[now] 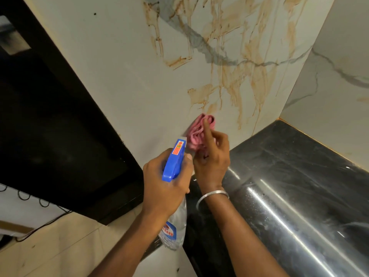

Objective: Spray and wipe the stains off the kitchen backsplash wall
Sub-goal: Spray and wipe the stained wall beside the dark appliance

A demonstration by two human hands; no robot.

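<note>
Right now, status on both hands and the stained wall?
Left hand grips blue-capped clear spray bottle. Right hand holds crumpled pink cloth at white marble backsplash. Brown streaks remain. Nothing blocking.

Both arms reach forward, hands side by side and touching; left hand [165, 182] fist-closed, knuckles up; right hand [211, 156] fingers curled, index finger pointing up.

1. A glossy black stone surface [299, 176] fills the lower right, with bright streaks of reflected light on it.
2. A large black panel [50, 126] slants across the left side.
3. Thin black wires [43, 224] loop and trail below that panel.
4. Beige floor tiles [60, 246] lie at the lower left.
</note>
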